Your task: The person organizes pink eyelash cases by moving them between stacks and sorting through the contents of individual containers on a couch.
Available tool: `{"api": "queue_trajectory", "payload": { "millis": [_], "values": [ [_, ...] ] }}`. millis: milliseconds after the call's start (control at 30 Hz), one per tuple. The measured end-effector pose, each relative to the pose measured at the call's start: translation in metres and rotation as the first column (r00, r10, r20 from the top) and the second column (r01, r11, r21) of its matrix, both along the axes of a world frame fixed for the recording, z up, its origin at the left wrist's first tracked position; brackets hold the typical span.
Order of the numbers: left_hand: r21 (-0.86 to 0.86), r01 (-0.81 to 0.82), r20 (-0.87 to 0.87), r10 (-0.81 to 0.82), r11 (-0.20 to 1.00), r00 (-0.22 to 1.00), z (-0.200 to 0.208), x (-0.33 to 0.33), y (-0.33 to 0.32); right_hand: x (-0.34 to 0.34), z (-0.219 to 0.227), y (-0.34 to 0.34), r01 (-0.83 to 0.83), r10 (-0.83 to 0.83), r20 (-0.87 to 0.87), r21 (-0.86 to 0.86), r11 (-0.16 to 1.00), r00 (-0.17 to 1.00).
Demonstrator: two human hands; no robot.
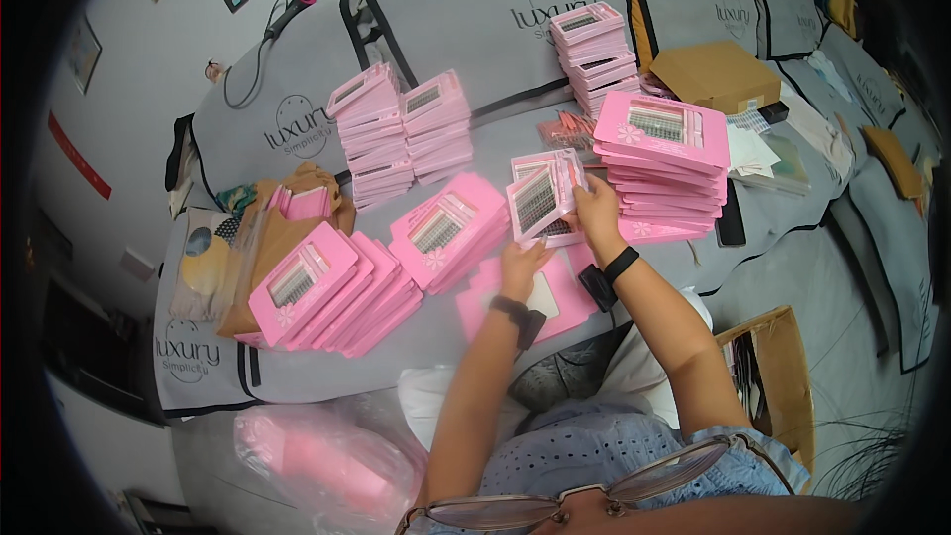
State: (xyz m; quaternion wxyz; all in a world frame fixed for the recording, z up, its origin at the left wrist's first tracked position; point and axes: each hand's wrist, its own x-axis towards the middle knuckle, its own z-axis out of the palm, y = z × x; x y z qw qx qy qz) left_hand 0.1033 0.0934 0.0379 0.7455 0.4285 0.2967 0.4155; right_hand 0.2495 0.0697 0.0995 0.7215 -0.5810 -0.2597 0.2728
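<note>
Tilted in front of me is a pink eyelash case (538, 200) with a clear lid and rows of dark lash clusters. My right hand (596, 210) is closed around its right edge. At its bottom corner, my left hand (521, 269) pinches it, fingers partly hidden. Just behind it another pink case (528, 162) shows in part. Below my hands lie flat pink card sleeves (570, 309), one with a white panel. To the right rises a stack of pink sleeved packages (684, 129) with lash windows.
More sleeved packages fan out on the left (297, 282) and centre left (446, 228). Cases stand in stacks at the back (376, 139). A cardboard box (718, 74), a phone (731, 216) and a brown paper bag (307, 188) share the grey covered sofa. A plastic bag (327, 456) sits below.
</note>
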Motion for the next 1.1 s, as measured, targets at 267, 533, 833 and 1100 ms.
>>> {"api": "queue_trajectory", "payload": {
  "millis": [267, 533, 833, 1100],
  "values": [
    [-0.038, 0.061, 0.003, -0.061, 0.997, 0.998, -0.005, -0.008, -0.001, -0.009, 0.027, -0.003, -0.001, 0.001, 0.129, -0.001, 1.000, 0.992],
    [-0.036, 0.082, 0.123, -0.077, 0.996, 0.989, -0.012, -0.005, 0.003, 0.001, 0.073, -0.015, -0.101, 0.101, 0.010, 0.077, 0.992, 0.995],
    [0.250, 0.168, 0.163, -0.212, 0.954, 0.964, -0.001, 0.011, 0.033, 0.009, 0.073, -0.107, -0.187, 0.257, -0.256, 0.268, 0.945, 0.932],
    [0.489, 0.230, -0.374, -0.035, 0.841, 0.927, 0.020, 0.015, 0.026, 0.034, 0.020, -0.178, -0.156, 0.173, -0.182, 0.102, 0.983, 0.968]
  ]
}}
